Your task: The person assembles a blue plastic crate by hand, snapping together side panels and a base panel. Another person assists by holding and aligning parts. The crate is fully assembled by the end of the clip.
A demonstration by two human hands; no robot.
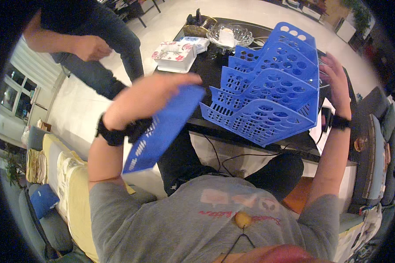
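Note:
My left hand (151, 97) is closed on the upper edge of a flat blue plastic panel (162, 131), which is tilted and held off the table with slots along one side. To its right, a blue perforated file rack (267, 87) with several stepped compartments stands at the table's front edge. My right hand (335, 79) is at the right side of the rack with its fingers apart. Whether those fingertips touch the rack is hard to make out.
On the black table (197, 74) are a floral tissue box (175, 57), a glass bowl (228, 37) and white paper (322, 131). A person (87, 48) stands at the left. Dark cables (237, 158) hang below the table; a yellow-covered sofa (70, 188) is at left.

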